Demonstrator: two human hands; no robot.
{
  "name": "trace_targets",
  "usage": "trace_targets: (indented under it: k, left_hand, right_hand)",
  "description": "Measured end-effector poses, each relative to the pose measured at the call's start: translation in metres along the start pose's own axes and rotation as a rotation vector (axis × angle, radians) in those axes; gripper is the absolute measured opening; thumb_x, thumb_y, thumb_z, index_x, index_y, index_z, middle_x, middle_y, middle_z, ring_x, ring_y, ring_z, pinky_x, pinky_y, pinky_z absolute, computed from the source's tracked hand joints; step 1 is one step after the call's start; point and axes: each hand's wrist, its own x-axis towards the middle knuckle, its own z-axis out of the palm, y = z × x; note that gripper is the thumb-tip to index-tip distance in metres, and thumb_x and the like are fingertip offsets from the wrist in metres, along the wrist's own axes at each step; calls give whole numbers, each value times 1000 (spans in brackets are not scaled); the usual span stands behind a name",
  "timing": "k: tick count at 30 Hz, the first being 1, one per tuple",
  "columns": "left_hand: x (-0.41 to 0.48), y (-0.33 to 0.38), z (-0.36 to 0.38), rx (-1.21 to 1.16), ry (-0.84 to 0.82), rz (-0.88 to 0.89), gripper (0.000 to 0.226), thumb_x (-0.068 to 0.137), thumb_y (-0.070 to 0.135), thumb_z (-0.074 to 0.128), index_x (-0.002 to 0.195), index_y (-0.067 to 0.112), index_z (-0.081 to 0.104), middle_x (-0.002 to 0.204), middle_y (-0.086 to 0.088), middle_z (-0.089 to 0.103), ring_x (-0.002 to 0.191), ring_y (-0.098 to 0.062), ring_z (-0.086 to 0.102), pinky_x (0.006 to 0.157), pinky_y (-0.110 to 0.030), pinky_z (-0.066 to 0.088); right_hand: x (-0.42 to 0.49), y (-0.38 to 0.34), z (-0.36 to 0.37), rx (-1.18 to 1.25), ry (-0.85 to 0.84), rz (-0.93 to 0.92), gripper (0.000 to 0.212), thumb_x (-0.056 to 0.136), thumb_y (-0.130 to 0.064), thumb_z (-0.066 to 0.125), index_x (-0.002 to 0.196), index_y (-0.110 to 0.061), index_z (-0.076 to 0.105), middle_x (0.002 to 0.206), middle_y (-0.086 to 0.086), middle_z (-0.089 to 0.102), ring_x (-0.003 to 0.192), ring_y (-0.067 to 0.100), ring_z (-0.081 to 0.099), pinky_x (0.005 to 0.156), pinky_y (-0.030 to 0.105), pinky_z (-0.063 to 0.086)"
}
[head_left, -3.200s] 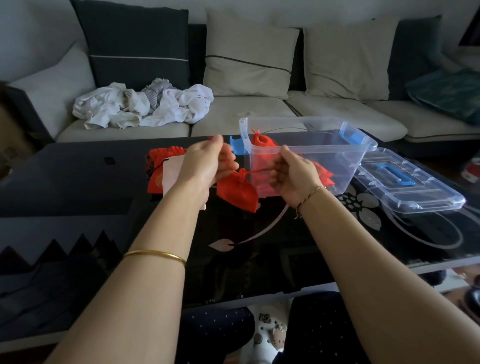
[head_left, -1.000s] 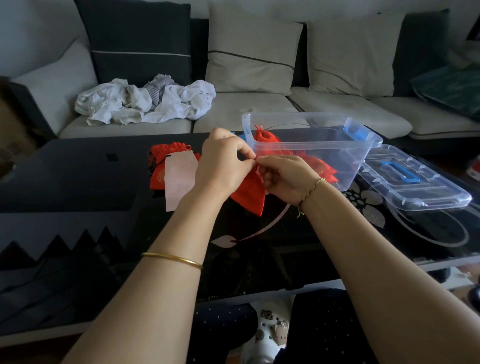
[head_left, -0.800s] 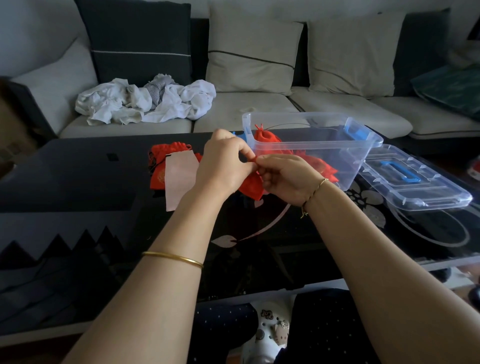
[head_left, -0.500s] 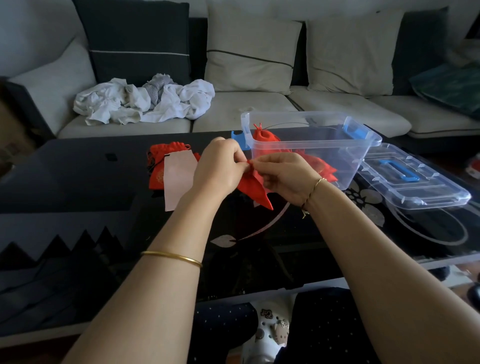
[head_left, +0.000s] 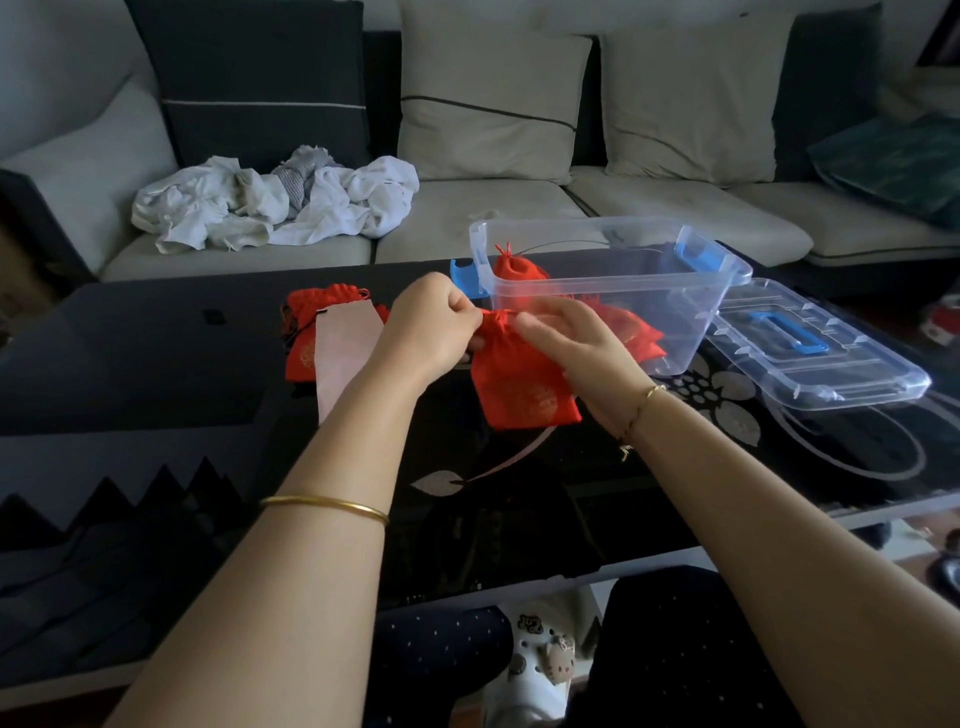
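Seen from the head camera, the left hand (head_left: 431, 322) has its fingers curled tight, pinching the gathered neck of a small red fabric drawstring pouch with gold print (head_left: 522, 384). The right hand (head_left: 576, 348) meets it from the other side, fingertips on the same neck and palm against the pouch's flank. The pouch hangs below the shared grip, its long axis running down and slightly rightward, lifted off the glossy black glass table (head_left: 156, 364). Just beyond the right hand, the nearer one, stands an open clear plastic storage box (head_left: 675, 322) holding more red pouches (head_left: 514, 267), so the drop looks short. Its clear lid with a blue handle (head_left: 831, 374) lies further right. Left of the grip lies a stack of flat red pouches (head_left: 304, 353). Beyond the table is a pale sofa (head_left: 493, 208).
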Motion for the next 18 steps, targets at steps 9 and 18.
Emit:
trace_targets:
  k: [9, 18]
  left_hand:
    - [17, 21, 20, -330, 149, -62, 25, 90, 5, 50, 66, 11, 51, 72, -1, 63, 52, -3, 61, 50, -17, 51]
    - [56, 50, 38, -448, 178, -14, 8, 92, 13, 54, 99, 10, 56, 88, -4, 62, 64, -12, 65, 52, -20, 53]
  right_hand:
    - [-17, -11, -41, -591, 285, -219, 15, 80, -17, 68, 94, -11, 67, 87, -3, 62, 85, 13, 56, 76, 23, 43]
    - [26, -45, -83, -558, 487, -232, 7, 82, -10, 61, 87, -13, 66, 74, -5, 55, 62, 4, 47, 54, 9, 35]
